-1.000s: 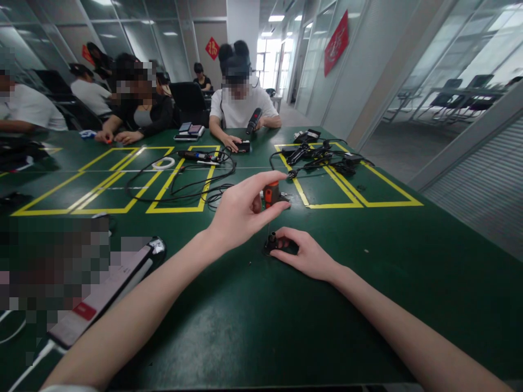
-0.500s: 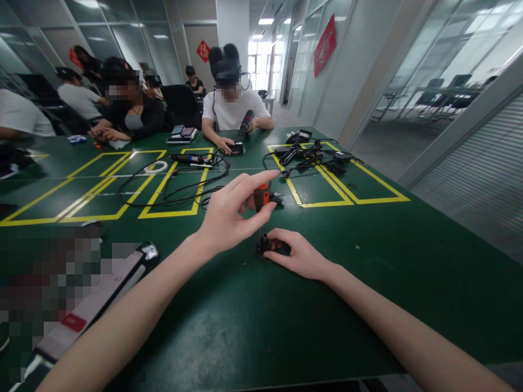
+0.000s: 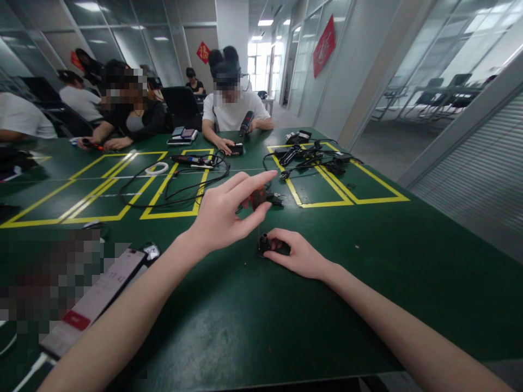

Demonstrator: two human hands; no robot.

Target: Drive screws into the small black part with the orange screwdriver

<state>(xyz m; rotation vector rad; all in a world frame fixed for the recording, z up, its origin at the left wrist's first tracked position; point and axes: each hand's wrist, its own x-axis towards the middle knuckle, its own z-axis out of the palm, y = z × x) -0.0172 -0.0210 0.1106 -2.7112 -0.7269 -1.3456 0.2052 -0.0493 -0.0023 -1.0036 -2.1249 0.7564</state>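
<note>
My left hand (image 3: 226, 209) is raised above the green table (image 3: 368, 261) and pinches a small orange and black tool (image 3: 258, 197) between thumb and fingers. Just below it my right hand (image 3: 296, 253) rests on the table and pins down a small black part (image 3: 265, 245) with a short upright stub. The tool hangs almost directly over that stub, a short gap apart.
Black cables (image 3: 180, 188) loop across yellow-taped boxes (image 3: 171, 185) beyond my hands. More black gear (image 3: 312, 155) lies in the right yellow box. A phone (image 3: 93, 299) lies at the near left. Several people sit along the far side, one holding a black tool (image 3: 245, 123).
My left hand has drawn slightly left and down with the orange tool, closer above the black part. My right hand has stayed put. The view shifted a little.
</note>
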